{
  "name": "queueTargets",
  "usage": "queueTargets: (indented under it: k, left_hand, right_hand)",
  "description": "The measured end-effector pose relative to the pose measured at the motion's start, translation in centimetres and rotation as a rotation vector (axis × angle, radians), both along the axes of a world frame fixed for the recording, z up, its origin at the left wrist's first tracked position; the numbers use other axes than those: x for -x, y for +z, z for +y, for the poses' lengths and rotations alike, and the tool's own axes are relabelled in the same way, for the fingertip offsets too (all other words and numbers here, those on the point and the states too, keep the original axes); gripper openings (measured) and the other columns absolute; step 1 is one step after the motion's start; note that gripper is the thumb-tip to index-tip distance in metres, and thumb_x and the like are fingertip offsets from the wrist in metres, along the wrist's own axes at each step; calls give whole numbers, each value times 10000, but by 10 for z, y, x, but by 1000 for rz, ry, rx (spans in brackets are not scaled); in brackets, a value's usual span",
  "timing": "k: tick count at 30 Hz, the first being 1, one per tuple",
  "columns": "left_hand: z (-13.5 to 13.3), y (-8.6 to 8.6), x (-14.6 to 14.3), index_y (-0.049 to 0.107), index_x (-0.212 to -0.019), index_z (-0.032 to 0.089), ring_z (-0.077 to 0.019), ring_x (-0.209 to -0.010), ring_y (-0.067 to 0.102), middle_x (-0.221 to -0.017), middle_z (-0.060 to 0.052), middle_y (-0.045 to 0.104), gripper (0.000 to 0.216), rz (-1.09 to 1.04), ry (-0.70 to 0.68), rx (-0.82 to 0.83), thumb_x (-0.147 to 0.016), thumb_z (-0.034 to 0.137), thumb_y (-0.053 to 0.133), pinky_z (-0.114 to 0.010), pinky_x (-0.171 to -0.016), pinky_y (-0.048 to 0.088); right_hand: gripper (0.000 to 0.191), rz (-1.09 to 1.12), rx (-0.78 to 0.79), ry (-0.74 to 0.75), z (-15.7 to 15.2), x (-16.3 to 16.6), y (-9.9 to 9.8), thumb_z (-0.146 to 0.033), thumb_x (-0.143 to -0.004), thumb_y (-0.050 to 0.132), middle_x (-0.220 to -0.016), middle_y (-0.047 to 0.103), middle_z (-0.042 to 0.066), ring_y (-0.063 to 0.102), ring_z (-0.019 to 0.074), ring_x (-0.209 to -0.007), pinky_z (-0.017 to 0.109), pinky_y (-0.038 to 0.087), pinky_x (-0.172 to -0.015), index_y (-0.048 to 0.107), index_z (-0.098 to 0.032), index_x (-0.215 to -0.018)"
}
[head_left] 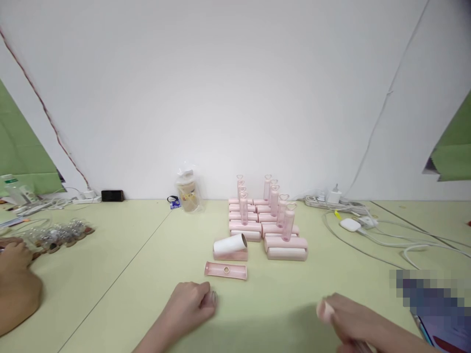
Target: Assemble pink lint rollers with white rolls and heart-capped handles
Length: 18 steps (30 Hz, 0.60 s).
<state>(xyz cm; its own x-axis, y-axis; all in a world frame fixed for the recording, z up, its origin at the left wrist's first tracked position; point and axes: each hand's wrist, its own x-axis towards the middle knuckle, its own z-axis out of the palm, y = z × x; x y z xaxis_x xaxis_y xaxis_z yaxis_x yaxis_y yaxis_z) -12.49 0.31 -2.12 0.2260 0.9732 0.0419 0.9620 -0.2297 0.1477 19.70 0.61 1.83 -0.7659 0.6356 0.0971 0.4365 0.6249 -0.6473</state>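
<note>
My left hand (193, 301) is closed low in the middle of the table. A small greyish bit shows at its fingertips, too blurred to name. To the right, my right hand (349, 316) is curled, with its lower fingers out of view. What it holds, if anything, cannot be made out. Just beyond my left hand lies a pink roller cover (225, 270), hollow side up, with a small hole in its middle. Behind that, a white paper roll (230, 243) rests tilted on a pink half shell (231, 255). Assembled pink lint rollers (286, 243) with upright translucent handles (289, 224) stand in two rows behind.
A bagged drink cup (189, 191) stands by the wall. White cables (401, 240) and a charger (349, 224) lie to the right, near a pixelated dark item (437, 309). Another person's arm (18, 289) and several small clear ornaments (62, 235) are at the left.
</note>
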Motion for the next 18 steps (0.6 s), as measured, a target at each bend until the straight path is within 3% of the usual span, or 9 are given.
queueTargets:
  k: [2,4,7,9,12,15,18]
  left_hand:
    - [3,1,-2,512,-772,190,-148,-539,541,-631,13,609,87,-12,-66,-39,-715,236,464,-225,-493,318]
    - [6,-2,-12,483,-949,181,-177,-656,568,-777,-18,630,221,-17,-180,-105,-731,215,466,-244,-563,382]
    - [9,-8,-28,483,-959,196,-196,-782,556,-893,-49,593,168,18,-310,-216,-820,166,394,-298,-677,429]
    - [11,-13,-31,495,-949,202,-198,-818,542,-922,-53,569,149,-2,-348,-262,-850,169,388,-315,-708,441]
    - [12,-18,-28,497,-982,196,-196,-858,529,-943,-59,558,153,-96,-345,-289,-859,161,414,-306,-719,455]
    - [13,-22,-25,495,-1041,199,-200,-896,518,-977,-66,549,206,-155,-335,-324,-849,147,443,-316,-749,460]
    - [14,-28,-24,463,-1134,206,-211,-960,506,-1044,-76,545,308,-177,-302,-366,-829,178,493,-349,-812,452]
  right_hand:
    - [246,45,53,-107,11,-1,0,-348,-917,361,-760,480,3,481,148,-709,244,417,-691,447,-219,-725]
    - [275,78,96,-141,24,14,-1,-376,-927,319,-768,460,-2,475,148,-719,259,421,-727,456,-221,-745]
    - [285,108,127,-85,40,47,-7,-403,-918,335,-982,481,48,476,195,-998,310,405,-851,531,-224,-814]
    - [293,133,156,-52,47,68,-14,-417,-912,348,-1219,396,75,325,230,-1228,358,356,-942,582,-241,-911]
    - [312,221,177,-42,53,89,-24,-438,-904,365,-1376,261,54,212,222,-1311,389,292,-1008,567,-288,-1087]
    - [351,367,153,-76,58,97,-25,-452,-905,351,-1329,359,69,322,209,-1255,378,309,-1000,535,-268,-1142]
    - [366,462,117,-227,62,93,-20,-457,-914,306,-1066,566,65,520,208,-1032,353,411,-886,557,-232,-1056]
